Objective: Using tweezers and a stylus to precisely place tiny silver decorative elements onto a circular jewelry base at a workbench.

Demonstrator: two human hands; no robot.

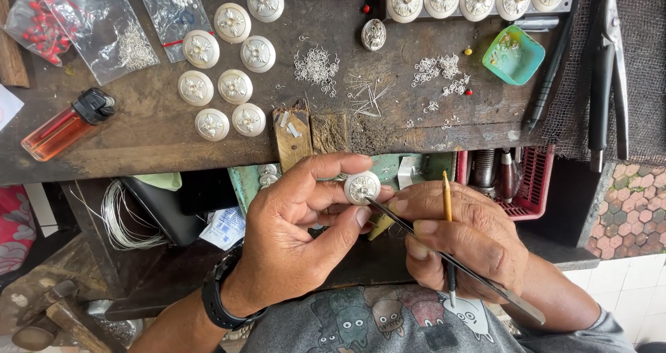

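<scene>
Two bags [104, 20] — red beads, silver findings; teal dish [514, 55] — bits.

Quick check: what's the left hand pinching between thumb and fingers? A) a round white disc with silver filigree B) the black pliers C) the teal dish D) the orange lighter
A: the left hand pinches a round white disc at its edge, while the right hand brings the tweezers to its face; the orange lighter, teal dish and pliers all lie untouched on the bench.

Orange lighter [61, 127], teal dish [513, 55], white flower-patterned discs [234, 86]
</scene>
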